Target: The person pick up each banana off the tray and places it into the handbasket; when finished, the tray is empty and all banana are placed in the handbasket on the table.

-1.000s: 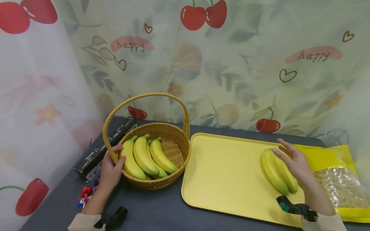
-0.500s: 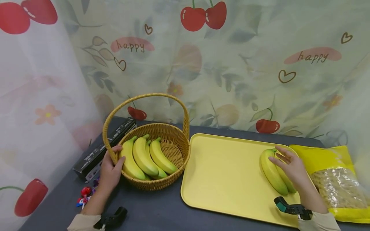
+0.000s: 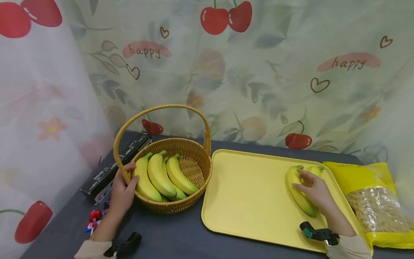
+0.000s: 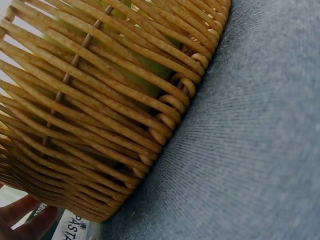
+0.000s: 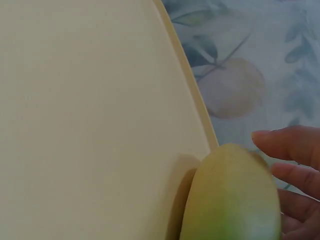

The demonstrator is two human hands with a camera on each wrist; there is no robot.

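Observation:
A wicker basket (image 3: 174,205) with an arched handle stands at the left, holding several bananas (image 3: 161,175). My left hand (image 3: 122,192) grips its left rim near the foot of the handle, thumb inside; in the left wrist view the fingers (image 4: 30,217) show at the lower left. A yellow tray (image 3: 245,190) bears two bananas toward its right end. Over the left banana (image 3: 292,180) my right hand (image 3: 315,190) lays its thumb, with fingers curled along the far side. The right banana (image 3: 315,169) is mostly hidden behind that hand. In the right wrist view the fingers (image 5: 295,145) lie beside the banana (image 5: 232,200).
A yellow bag with a clear window (image 3: 376,208) lies right of the tray. Behind the left hand is a long black box (image 3: 113,171), with wrapped lollipops (image 3: 95,216) nearer the front. A printed curtain (image 3: 226,82) hangs behind the dark table (image 3: 171,237).
My right hand has moved left and down onto the left banana, which has shifted slightly left, apart from the other one. The left hand keeps its grip on the basket.

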